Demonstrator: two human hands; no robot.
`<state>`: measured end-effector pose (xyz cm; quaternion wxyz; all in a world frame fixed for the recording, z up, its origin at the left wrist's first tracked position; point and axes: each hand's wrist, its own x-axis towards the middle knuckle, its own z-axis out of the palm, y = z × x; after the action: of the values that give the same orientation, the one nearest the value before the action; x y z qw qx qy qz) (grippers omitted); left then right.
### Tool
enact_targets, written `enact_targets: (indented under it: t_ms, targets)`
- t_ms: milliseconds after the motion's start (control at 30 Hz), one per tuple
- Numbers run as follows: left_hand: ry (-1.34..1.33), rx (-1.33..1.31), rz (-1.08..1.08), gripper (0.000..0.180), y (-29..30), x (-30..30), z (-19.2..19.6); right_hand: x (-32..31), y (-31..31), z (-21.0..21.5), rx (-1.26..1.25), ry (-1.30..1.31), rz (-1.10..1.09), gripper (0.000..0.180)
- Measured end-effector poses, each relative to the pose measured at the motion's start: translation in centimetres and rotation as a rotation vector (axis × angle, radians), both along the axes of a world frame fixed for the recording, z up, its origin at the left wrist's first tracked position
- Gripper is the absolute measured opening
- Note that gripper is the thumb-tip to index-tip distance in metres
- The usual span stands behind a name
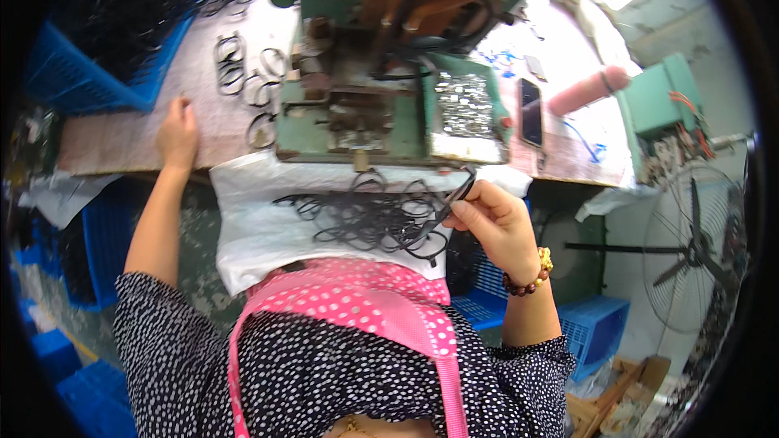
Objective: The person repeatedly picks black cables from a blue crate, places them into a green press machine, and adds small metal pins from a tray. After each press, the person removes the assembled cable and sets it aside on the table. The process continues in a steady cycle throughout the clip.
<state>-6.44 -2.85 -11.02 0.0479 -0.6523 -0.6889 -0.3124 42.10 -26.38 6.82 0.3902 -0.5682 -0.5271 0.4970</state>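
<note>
While right hand [497,223] pinches black strip [461,192] over lap pile [369,221], left hand [177,136] at surface [221,139] edge, grip unclear; few loops [232,77] there perhaps done, pile apparently left.

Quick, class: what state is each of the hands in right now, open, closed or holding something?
Left hand: open or closed cannot be told; no held thing shows.
Right hand: closed, pinching a thin black piece.

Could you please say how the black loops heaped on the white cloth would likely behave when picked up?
The black loops would probably snag, since they overlap and cross. Each is likely light, being so thin. They may be stiff if like the black piece in the right hand, which shows no clear droop.
</note>
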Motion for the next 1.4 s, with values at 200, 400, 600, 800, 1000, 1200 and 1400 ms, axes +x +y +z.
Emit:
enact_targets:
  t_ms: [200, 400, 600, 800, 1000, 1200, 1400]
  targets:
    - [0.005, -0.065, 0.004, 0.023, 0.0, 0.8, -1.0, 4.1, -2.2, 4.3, 0.218, -0.082, -0.209, 0.012]
    - [-0.032, -0.065, -0.012, 0.024, 1.5, 1.1, -3.0, 6.0, -4.6, 6.1, 0.341, -0.089, -0.384, 0.018]
    - [-0.07, -0.033, -0.066, 0.024, 1.9, 0.5, -3.6, 6.6, -6.3, 6.0, 0.443, -0.126, -0.454, 0.021]
    - [-0.036, -0.08, -0.038, 0.024, 2.1, 0.2, -3.9, 7.9, -6.7, 4.9, 0.429, 0.044, -0.586, 0.02]
    - [-0.037, -0.083, -0.065, 0.023, 2.2, 0.1, -3.7, 9.6, -6.2, 4.3, 0.469, 0.192, -0.588, 0.02]
    - [-0.014, -0.07, -0.054, 0.022, 1.5, 0.6, -3.0, 10.4, -5.6, 3.4, 0.449, 0.225, -0.64, 0.017]
    - [-0.045, -0.077, -0.068, 0.022, 1.0, 0.9, -2.3, 9.7, -5.1, 3.0, 0.293, 0.13, -0.539, 0.014]
